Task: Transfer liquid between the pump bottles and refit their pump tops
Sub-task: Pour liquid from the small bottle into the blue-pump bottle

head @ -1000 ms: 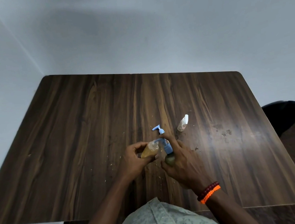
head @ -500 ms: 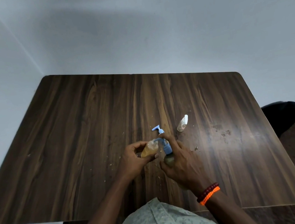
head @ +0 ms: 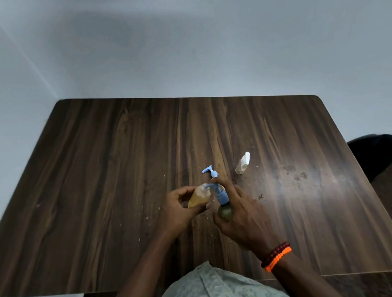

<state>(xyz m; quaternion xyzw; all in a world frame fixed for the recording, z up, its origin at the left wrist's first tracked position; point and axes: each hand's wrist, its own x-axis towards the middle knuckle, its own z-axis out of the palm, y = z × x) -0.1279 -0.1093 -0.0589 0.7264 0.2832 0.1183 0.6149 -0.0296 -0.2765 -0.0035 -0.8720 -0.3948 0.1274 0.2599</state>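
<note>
Pumping, I judge, mid-transfer: my right hand point(head: 241, 213) grips the blue-pumped bottle point(head: 224, 210), my left hand point(head: 179, 208) grips the open amber bottle point(head: 198, 195) at nine o'clock beside it, loose pump top point(head: 209, 171) unfitted at twelve.

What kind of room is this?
Probably a plain room at home, though that's a guess: a bare wooden table pushed into a corner of blank grey walls, with a dark chair beside it.

Dark wood-grain tabletop point(head: 110, 183) — crumbs and stains scattered on it — set into a grey wall point(head: 201, 36) corner; a black object point(head: 375, 153) lies beyond its right edge.
</note>
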